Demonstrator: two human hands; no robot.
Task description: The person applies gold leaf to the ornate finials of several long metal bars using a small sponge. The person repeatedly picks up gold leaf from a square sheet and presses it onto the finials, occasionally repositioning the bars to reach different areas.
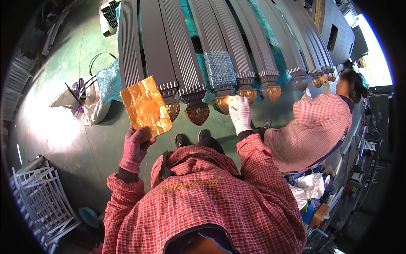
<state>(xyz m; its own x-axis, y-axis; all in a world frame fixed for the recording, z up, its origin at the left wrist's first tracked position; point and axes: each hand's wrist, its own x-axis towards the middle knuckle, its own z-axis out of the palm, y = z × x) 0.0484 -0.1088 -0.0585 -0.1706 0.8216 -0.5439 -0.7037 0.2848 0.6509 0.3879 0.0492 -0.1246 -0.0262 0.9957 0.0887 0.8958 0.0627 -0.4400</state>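
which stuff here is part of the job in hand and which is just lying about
In hand or worked at:
- gold sheet, left hand
- small tan piece, right hand
- carved tips
- grooved posts

Lying about:
- white sack
- white frames
- round teal thing

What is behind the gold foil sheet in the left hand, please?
Behind the gold foil sheet held in the left hand, the leftmost grey post runs out of sight; its lower end is covered. The next post's carved end shows only partly.
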